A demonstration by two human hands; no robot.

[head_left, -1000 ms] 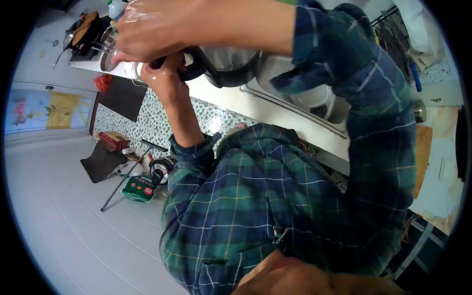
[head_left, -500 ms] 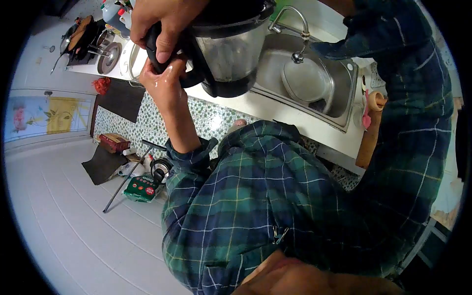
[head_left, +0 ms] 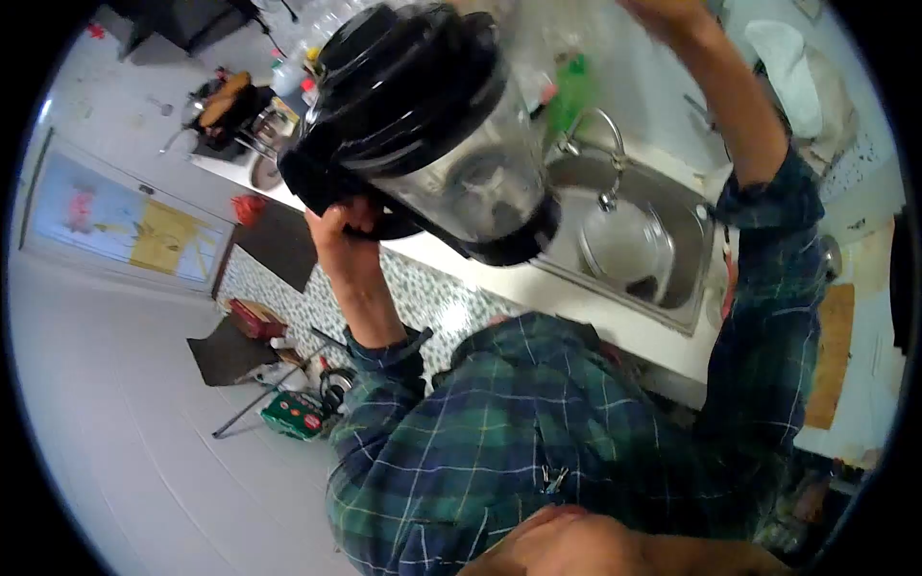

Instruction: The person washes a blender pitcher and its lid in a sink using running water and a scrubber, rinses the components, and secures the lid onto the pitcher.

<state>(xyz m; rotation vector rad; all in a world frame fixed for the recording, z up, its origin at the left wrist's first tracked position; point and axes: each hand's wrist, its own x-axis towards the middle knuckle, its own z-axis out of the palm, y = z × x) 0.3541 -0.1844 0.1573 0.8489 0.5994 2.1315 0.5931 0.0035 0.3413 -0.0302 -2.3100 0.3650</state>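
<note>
A blender jar (head_left: pixel 471 182) with clear walls, a black lid (head_left: pixel 403 67) and a black base hangs tilted over the counter's front edge, left of the sink. My left hand (head_left: pixel 348 223) is wrapped round the lower part of its black handle. Part of that hand is hidden behind the handle. My right hand (head_left: pixel 667 13) is raised near the top edge, apart from the jar, above and beyond the tap. It is blurred and cut off by the frame, so its fingers do not show clearly.
A steel sink (head_left: pixel 687 312) holds a round, pale bowl-like vessel (head_left: pixel 634 240) under a curved tap (head_left: pixel 615 158). Pans (head_left: pixel 226 106) and bottles (head_left: pixel 288 77) stand at the back left. A wooden board (head_left: pixel 831 355) is at the right. Bags and a pole (head_left: pixel 254 413) lie on the floor.
My right hand has let go of the handle and moved up and right. The jar has tilted and come lower into view, still in my left hand. The camera view has shifted.
</note>
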